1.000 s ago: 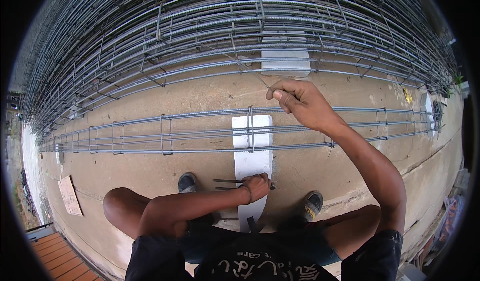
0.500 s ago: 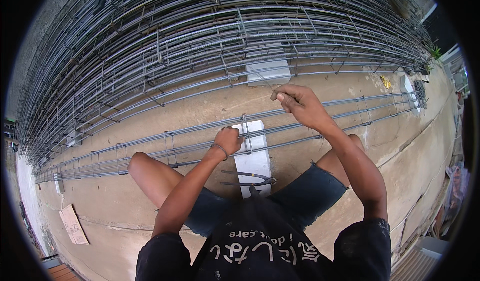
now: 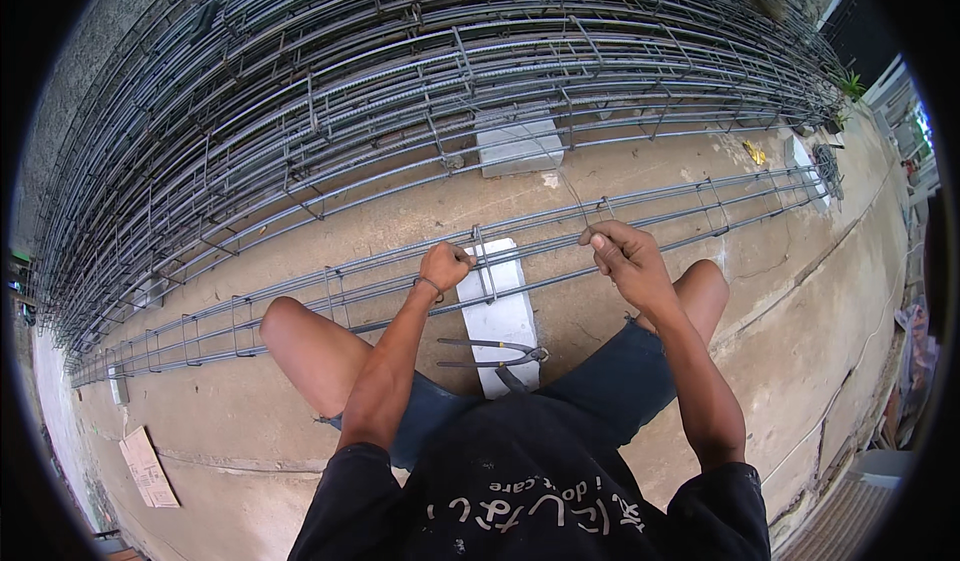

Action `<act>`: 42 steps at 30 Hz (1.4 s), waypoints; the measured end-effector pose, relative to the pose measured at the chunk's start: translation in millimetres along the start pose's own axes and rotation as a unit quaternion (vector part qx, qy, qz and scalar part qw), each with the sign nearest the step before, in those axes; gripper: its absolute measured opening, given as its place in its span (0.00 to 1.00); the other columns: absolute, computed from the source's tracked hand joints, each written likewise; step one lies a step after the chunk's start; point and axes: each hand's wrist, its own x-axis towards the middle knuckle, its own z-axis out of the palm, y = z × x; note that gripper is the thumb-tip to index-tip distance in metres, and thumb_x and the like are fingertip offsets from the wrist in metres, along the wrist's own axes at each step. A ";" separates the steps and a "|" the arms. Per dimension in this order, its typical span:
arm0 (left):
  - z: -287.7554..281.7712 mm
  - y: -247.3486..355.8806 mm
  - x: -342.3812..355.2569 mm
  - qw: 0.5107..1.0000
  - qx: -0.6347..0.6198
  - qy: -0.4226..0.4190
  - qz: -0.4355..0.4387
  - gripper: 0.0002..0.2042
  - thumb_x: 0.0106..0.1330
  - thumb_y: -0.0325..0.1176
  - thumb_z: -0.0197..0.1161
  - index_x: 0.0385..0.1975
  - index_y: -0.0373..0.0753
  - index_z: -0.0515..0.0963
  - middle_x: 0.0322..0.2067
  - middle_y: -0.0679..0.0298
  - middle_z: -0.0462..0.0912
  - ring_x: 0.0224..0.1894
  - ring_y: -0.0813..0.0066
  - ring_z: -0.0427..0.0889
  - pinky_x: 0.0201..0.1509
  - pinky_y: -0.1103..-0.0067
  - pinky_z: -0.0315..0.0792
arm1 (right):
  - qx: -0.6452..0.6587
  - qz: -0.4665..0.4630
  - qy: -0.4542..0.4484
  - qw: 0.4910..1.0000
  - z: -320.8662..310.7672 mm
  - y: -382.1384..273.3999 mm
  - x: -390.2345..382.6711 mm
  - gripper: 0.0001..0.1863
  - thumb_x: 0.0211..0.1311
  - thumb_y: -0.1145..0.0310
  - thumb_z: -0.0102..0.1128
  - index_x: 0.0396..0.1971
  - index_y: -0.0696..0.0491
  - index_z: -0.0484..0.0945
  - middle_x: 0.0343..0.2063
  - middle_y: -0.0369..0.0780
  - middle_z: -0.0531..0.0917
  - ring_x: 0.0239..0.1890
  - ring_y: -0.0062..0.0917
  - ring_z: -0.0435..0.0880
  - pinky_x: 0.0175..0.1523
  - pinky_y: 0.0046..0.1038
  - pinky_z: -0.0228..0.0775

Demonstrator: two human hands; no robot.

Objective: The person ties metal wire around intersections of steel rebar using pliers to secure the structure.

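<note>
A long, narrow rebar cage (image 3: 487,279) lies across in front of my crossed legs, propped on a white block (image 3: 497,318). My left hand (image 3: 447,264) is closed at the cage's bars, just left of the stirrup over the block. What its curled fingers hold is hidden. My right hand (image 3: 626,263) pinches a thin tie wire (image 3: 573,199) between thumb and fingers, right of that stirrup. The wire rises from the fingertips toward the far side. A pair of pincers (image 3: 525,351) with dark handles rests on the near part of the block, jaws to the right.
A big stack of finished rebar cages (image 3: 330,111) fills the far side, with another white block (image 3: 520,141) under its near edge. Smaller blocks (image 3: 118,386) prop the cage toward its ends. Flat cardboard (image 3: 150,468) lies on the concrete floor (image 3: 240,441) at left.
My right hand has come down and nearer to the cage, still pinching the wire. My left hand stays closed at the bars beside the stirrup. The whole view has shifted slightly.
</note>
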 end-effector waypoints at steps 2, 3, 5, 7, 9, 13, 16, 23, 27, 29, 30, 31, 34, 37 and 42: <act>-9.9 7.6 9.3 0.997 -0.005 -0.026 -0.067 0.23 0.51 0.55 0.69 0.20 0.36 0.85 0.22 0.51 0.83 0.29 0.56 0.83 0.35 0.67 0.74 | 0.003 0.001 0.011 1.000 5.4 -4.6 -11.4 0.10 0.71 0.67 0.51 0.38 0.57 0.79 0.16 0.30 0.67 0.19 0.12 0.62 0.25 0.18 0.53; -11.2 6.2 11.8 0.995 0.019 -0.067 -0.071 0.27 0.48 0.59 0.69 0.17 0.35 0.83 0.20 0.51 0.82 0.26 0.57 0.82 0.33 0.67 0.73 | 0.005 0.006 0.016 1.000 6.5 -8.3 -17.9 0.10 0.71 0.67 0.51 0.38 0.57 0.78 0.15 0.30 0.66 0.19 0.12 0.62 0.24 0.17 0.52; -7.7 3.9 9.4 0.994 0.036 -0.088 -0.061 0.31 0.41 0.64 0.72 0.09 0.34 0.78 0.15 0.53 0.80 0.21 0.59 0.79 0.30 0.67 0.72 | 0.023 0.004 0.015 1.000 10.4 -14.9 -25.7 0.10 0.71 0.67 0.51 0.42 0.57 0.78 0.15 0.29 0.65 0.18 0.12 0.61 0.23 0.16 0.51; -2.4 4.4 10.1 0.994 0.037 -0.064 -0.080 0.30 0.40 0.63 0.73 0.09 0.34 0.78 0.16 0.54 0.80 0.22 0.59 0.80 0.30 0.67 0.72 | 0.038 -0.001 0.021 0.999 18.8 -29.8 -30.6 0.12 0.71 0.67 0.50 0.46 0.57 0.77 0.15 0.29 0.64 0.18 0.11 0.60 0.22 0.16 0.50; 2.1 10.8 8.4 0.990 0.041 -0.009 -0.131 0.28 0.38 0.58 0.77 0.09 0.35 0.78 0.18 0.56 0.82 0.25 0.60 0.82 0.32 0.67 0.73 | 0.176 0.036 0.167 0.969 31.7 -55.9 -35.4 0.16 0.72 0.68 0.48 0.55 0.58 0.72 0.15 0.28 0.62 0.16 0.10 0.57 0.20 0.14 0.48; 2.6 23.1 -0.7 0.984 0.044 0.036 -0.169 0.26 0.36 0.56 0.79 0.10 0.36 0.79 0.21 0.53 0.84 0.27 0.59 0.83 0.34 0.67 0.74 | 0.202 -0.082 0.230 0.949 14.7 -95.9 -52.8 0.19 0.72 0.68 0.47 0.59 0.60 0.69 0.16 0.28 0.63 0.17 0.09 0.57 0.21 0.13 0.49; 1.8 31.0 -1.9 0.983 0.033 0.032 -0.178 0.26 0.36 0.55 0.79 0.10 0.35 0.80 0.22 0.53 0.84 0.28 0.58 0.84 0.34 0.68 0.75 | -0.107 -0.285 0.343 0.889 -53.8 -133.7 -76.9 0.17 0.73 0.68 0.48 0.55 0.60 0.73 0.17 0.27 0.65 0.20 0.09 0.58 0.25 0.13 0.49; 6.8 17.1 -3.2 0.980 0.026 0.056 -0.188 0.25 0.36 0.53 0.80 0.11 0.35 0.80 0.22 0.52 0.84 0.28 0.57 0.84 0.34 0.67 0.75 | -0.339 -0.088 0.397 0.848 -176.0 -172.1 -149.3 0.13 0.71 0.64 0.51 0.46 0.56 0.77 0.20 0.28 0.67 0.22 0.10 0.61 0.27 0.15 0.50; 4.4 31.7 -4.0 0.980 0.016 0.049 -0.193 0.25 0.38 0.52 0.80 0.10 0.34 0.79 0.19 0.51 0.83 0.26 0.57 0.83 0.33 0.67 0.74 | -0.322 0.078 0.247 0.911 -129.0 -68.8 -207.1 0.08 0.69 0.71 0.49 0.37 0.57 0.78 0.20 0.35 0.74 0.21 0.15 0.70 0.27 0.19 0.61; 3.7 32.7 0.6 0.979 0.012 0.037 -0.202 0.24 0.39 0.51 0.80 0.09 0.34 0.79 0.19 0.51 0.82 0.27 0.57 0.84 0.34 0.67 0.74 | -0.302 0.100 0.209 0.925 -69.3 -45.5 -208.2 0.07 0.65 0.80 0.49 0.36 0.59 0.77 0.22 0.41 0.78 0.20 0.20 0.76 0.28 0.24 0.68; 2.8 28.8 0.9 0.981 0.004 0.029 -0.193 0.25 0.40 0.52 0.79 0.09 0.34 0.79 0.18 0.51 0.82 0.26 0.57 0.83 0.34 0.67 0.74 | -0.292 0.078 0.197 0.933 -47.0 -31.8 -205.6 0.08 0.65 0.81 0.49 0.37 0.59 0.77 0.22 0.43 0.78 0.20 0.21 0.76 0.28 0.25 0.68; 2.7 23.6 -2.1 0.982 0.001 0.019 -0.186 0.25 0.41 0.52 0.78 0.09 0.34 0.79 0.17 0.50 0.81 0.26 0.57 0.83 0.33 0.67 0.74 | -0.258 0.114 0.190 0.941 -26.9 -24.2 -199.9 0.08 0.64 0.81 0.49 0.37 0.59 0.78 0.23 0.44 0.79 0.21 0.25 0.78 0.29 0.26 0.69; 5.3 20.0 -3.3 0.986 0.017 0.025 -0.162 0.24 0.42 0.52 0.77 0.10 0.34 0.80 0.18 0.50 0.82 0.25 0.57 0.82 0.33 0.67 0.73 | -0.238 0.145 0.154 0.948 12.8 -19.0 -182.0 0.08 0.62 0.81 0.50 0.39 0.59 0.77 0.25 0.47 0.80 0.24 0.34 0.82 0.30 0.30 0.71; 4.3 25.9 -6.9 0.989 0.055 0.010 -0.136 0.24 0.45 0.56 0.74 0.17 0.35 0.84 0.21 0.49 0.82 0.27 0.54 0.83 0.36 0.68 0.75 | -0.251 0.112 0.128 0.953 29.5 -21.2 -171.8 0.10 0.59 0.82 0.51 0.40 0.59 0.77 0.28 0.50 0.81 0.28 0.44 0.83 0.32 0.35 0.73; -4.9 90.0 -30.9 0.988 -0.148 0.054 -0.003 0.25 0.66 0.52 0.58 0.35 0.29 0.82 0.32 0.48 0.84 0.37 0.58 0.85 0.41 0.72 0.77 | -0.238 0.046 0.188 0.952 44.0 -16.4 -158.2 0.10 0.62 0.81 0.51 0.42 0.60 0.76 0.20 0.48 0.76 0.21 0.37 0.79 0.26 0.30 0.69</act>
